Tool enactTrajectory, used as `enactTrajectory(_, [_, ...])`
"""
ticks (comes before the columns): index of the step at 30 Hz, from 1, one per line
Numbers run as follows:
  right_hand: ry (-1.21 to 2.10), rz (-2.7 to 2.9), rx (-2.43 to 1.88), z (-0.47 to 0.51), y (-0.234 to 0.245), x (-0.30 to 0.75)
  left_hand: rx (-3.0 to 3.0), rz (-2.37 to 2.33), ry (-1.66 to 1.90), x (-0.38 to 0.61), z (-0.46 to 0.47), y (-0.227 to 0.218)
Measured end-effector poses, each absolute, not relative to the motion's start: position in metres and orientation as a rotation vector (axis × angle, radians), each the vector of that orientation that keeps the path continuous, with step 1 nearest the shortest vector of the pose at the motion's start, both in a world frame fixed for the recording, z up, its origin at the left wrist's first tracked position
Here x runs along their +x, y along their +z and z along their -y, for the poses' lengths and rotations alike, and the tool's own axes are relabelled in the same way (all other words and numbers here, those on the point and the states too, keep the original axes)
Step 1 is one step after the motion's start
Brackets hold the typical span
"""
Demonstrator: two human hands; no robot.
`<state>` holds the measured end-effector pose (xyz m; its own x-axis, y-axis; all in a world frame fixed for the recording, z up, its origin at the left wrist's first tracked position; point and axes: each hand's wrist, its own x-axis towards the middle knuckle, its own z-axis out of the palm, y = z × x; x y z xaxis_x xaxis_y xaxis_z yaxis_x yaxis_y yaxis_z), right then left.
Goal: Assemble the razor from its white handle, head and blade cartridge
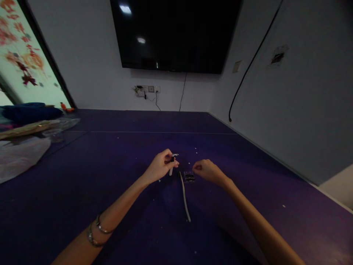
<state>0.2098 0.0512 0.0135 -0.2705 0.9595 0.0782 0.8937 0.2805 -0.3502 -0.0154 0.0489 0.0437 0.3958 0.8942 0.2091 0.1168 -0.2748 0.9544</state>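
My left hand is closed round a short white cable end with a small dark and metal connector sticking up from its fingers. A longer white cable lies on the dark purple table just below and between my hands. Beside its far end rests a small dark connector block. My right hand hovers right of that block with fingers curled in a loose pinch; what is in them, if anything, is too small to see.
A large black screen hangs on the far wall above wall sockets with cords. Cloth, plastic sheets and a wooden board are piled at the left. A grey wall borders the table's right. Small white specks dot the surface.
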Motion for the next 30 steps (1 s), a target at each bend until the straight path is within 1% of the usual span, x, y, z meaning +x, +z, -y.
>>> enactTrajectory(3, [0.402, 2.371, -1.589, -0.061, -0.001, 0.217, 1.674, -0.911, 0.983, -0.015, -0.05, 0.042])
enactTrajectory(7, [0.378, 2.429, -1.549, -0.062, -0.016, 0.214, 1.663, -0.918, 0.976, -0.014, -0.052, 0.038])
enactTrajectory(16, [0.356, 2.483, -1.632, -0.055, -0.007, 0.205, 1.651, -0.871, 0.985, -0.015, -0.054, 0.035])
enactTrajectory(30, [0.27, 2.412, -1.68, -0.052, -0.009, 0.2, 1.651, -0.871, 0.968, -0.013, -0.052, 0.035])
